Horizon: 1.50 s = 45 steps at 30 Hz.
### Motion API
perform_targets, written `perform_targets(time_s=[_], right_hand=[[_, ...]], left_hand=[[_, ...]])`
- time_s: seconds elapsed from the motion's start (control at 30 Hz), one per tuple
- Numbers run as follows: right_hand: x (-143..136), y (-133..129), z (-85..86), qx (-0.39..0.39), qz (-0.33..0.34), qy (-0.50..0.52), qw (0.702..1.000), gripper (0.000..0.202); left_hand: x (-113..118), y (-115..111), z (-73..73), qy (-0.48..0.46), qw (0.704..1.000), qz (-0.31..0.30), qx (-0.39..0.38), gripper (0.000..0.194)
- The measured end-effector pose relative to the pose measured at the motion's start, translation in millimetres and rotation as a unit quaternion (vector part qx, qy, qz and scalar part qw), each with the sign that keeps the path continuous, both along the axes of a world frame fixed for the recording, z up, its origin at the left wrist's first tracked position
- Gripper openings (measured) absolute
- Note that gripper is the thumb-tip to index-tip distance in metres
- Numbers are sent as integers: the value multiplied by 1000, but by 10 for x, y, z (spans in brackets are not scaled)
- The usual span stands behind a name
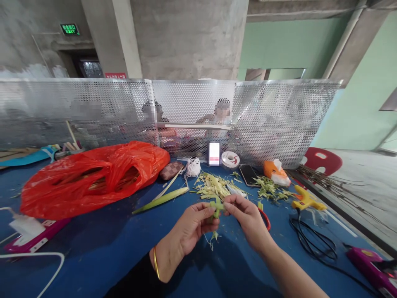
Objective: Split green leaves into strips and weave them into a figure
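Pinched between the thumb and fingers of my left hand (pixel 198 221) is a small green leaf piece (pixel 216 208), folded or woven, with thin strands hanging below it. My right hand (pixel 245 215) grips the right end of the same piece with thumb and forefinger. A gold bangle (pixel 156 263) circles my left wrist. Just beyond my hands lies a pile of pale yellow-green leaf scraps (pixel 214 186). A long green leaf (pixel 161 200) rests to the left. Partly hidden behind my right hand is a tool with a red handle (pixel 265 218).
A red plastic bag (pixel 96 178) covers the left of the blue table (pixel 124 248). White string (pixel 194 166), a ribbon roll (pixel 230 159), a phone (pixel 248 175) and tissues (pixel 276 171) stand behind. A yellow glue gun (pixel 307 199) lies right. People sit behind the perforated screen (pixel 192 99).
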State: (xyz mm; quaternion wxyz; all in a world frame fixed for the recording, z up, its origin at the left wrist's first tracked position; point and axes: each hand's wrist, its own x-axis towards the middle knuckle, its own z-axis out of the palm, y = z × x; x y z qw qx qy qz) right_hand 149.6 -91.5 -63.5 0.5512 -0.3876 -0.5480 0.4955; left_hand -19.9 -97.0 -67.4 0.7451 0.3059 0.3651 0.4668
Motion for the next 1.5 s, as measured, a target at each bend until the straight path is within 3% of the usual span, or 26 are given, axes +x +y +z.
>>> perform_targets(time_s=[0.23, 0.47, 0.53, 0.67, 1.0, 1.27, 1.5], right_hand=[[-30, 21, -64, 10, -14, -60, 998, 30], [-4, -9, -31, 123, -53, -189, 973, 20], [-13, -12, -31, 108, -31, -172, 979, 19], [-42, -4, -55, -6, 34, -71, 997, 28], [-74, 10, -48, -83, 31, -4, 996, 32], [-138, -10, -108, -84, -7, 16, 996, 29], [-131, 12, -138, -72, -35, 18, 997, 28]], left_hand=[[29, -23, -2, 63, 998, -11, 21, 27], [46, -28, 19, 82, 996, -7, 25, 43], [47, -29, 23, 93, 995, -1, 27, 47], [47, -30, 25, 123, 992, 6, 36, 50], [44, -32, 74, 178, 981, -11, 73, 46], [61, -29, 7, 197, 976, -28, 82, 33], [79, -54, 17, 162, 984, -32, 70, 39]])
